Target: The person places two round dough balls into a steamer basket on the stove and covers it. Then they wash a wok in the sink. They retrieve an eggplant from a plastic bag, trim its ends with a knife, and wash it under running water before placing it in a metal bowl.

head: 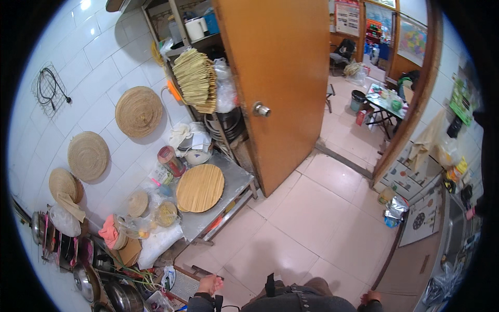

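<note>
My left hand (210,284) hangs low at the bottom of the view, its fingers loosely curled beside a dark bar (202,271); whether it touches the bar cannot be made out. By the cabinet on the right is my right hand (369,297), small and partly hidden by its dark sleeve. I see nothing held in either hand. Ahead to the left, a round slatted board (200,188) lies on a low metal table (237,176). A red-lidded jar (171,160), a clear tub (165,213) and a cloth-draped pot (197,154) stand around it.
A wooden door (280,97) stands ajar, with a raised sill (343,160) in the doorway. Pots (122,298) and scallions (144,275) crowd the lower left. Woven lids (139,112) hang on the tiled wall. A foil bag (396,210) sits by the right cabinet (409,261).
</note>
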Action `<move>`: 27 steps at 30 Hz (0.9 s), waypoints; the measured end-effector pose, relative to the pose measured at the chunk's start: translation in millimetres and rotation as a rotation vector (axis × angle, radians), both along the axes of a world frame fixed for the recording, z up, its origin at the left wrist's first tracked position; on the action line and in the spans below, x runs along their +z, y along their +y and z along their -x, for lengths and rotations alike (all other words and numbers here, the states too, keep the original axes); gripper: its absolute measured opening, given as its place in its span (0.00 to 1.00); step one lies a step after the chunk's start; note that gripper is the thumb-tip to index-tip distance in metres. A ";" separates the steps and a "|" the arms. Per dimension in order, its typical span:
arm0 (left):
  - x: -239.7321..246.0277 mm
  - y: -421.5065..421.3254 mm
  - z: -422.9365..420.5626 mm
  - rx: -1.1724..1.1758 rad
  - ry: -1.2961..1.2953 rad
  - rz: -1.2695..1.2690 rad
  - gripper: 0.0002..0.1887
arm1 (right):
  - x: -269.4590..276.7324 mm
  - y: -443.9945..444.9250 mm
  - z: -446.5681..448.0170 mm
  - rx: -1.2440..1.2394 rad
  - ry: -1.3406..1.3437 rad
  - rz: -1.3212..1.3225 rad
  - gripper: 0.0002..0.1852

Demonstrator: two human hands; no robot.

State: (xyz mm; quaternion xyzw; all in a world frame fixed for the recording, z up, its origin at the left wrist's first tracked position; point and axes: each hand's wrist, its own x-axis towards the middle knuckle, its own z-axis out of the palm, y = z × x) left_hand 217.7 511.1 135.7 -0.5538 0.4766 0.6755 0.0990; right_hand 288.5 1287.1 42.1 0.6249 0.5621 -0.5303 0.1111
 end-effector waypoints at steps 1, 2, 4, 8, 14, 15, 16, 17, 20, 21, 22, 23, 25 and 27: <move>4.9 -15.4 15.7 0.024 0.070 -0.057 0.13 | 0.9 -12.2 32.1 0.063 -0.050 0.135 0.15; 8.4 -23.0 31.5 0.080 0.101 -0.072 0.13 | 0.9 -26.6 61.7 0.108 -0.058 0.185 0.15; 12.2 -34.0 80.3 0.162 0.188 -0.115 0.11 | -0.1 -52.9 112.7 0.215 -0.087 0.202 0.14; 7.6 -44.2 176.1 0.219 0.287 -0.181 0.10 | -9.8 -74.3 207.4 0.321 -0.146 0.187 0.12; 13.8 -60.3 311.8 0.168 0.279 -0.221 0.10 | -38.5 -111.7 357.2 0.150 -0.034 0.155 0.09; 18.6 -68.0 330.3 0.186 0.278 -0.229 0.10 | -39.0 -119.0 375.8 0.401 -0.044 0.178 0.09; 22.3 -75.9 355.7 0.202 0.286 -0.240 0.09 | -39.1 -125.7 403.6 0.650 -0.048 0.190 0.09; 25.7 -83.5 380.3 0.236 0.278 -0.250 0.09 | -37.1 -133.6 425.7 0.869 -0.096 0.142 0.09; 29.3 -111.0 446.2 0.281 0.448 -0.349 0.10 | -12.1 -147.2 485.4 0.694 0.027 0.300 0.09; 28.8 -123.2 470.7 0.280 0.531 -0.458 0.11 | -4.6 -162.0 502.9 0.424 0.020 0.255 0.11; 31.2 -140.7 491.4 0.221 0.551 -0.525 0.13 | 9.8 -169.2 524.1 0.281 0.151 0.668 0.11; 30.8 -157.6 525.9 0.180 0.505 -0.569 0.14 | 32.7 -166.0 543.7 0.530 0.301 0.793 0.11; 22.6 -191.8 592.3 0.175 0.543 -0.480 0.17 | 58.8 -209.6 543.0 0.315 0.277 0.119 0.12; 5.1 -226.9 671.1 0.362 0.510 -0.269 0.14 | 85.2 -244.2 534.2 0.201 0.312 0.022 0.13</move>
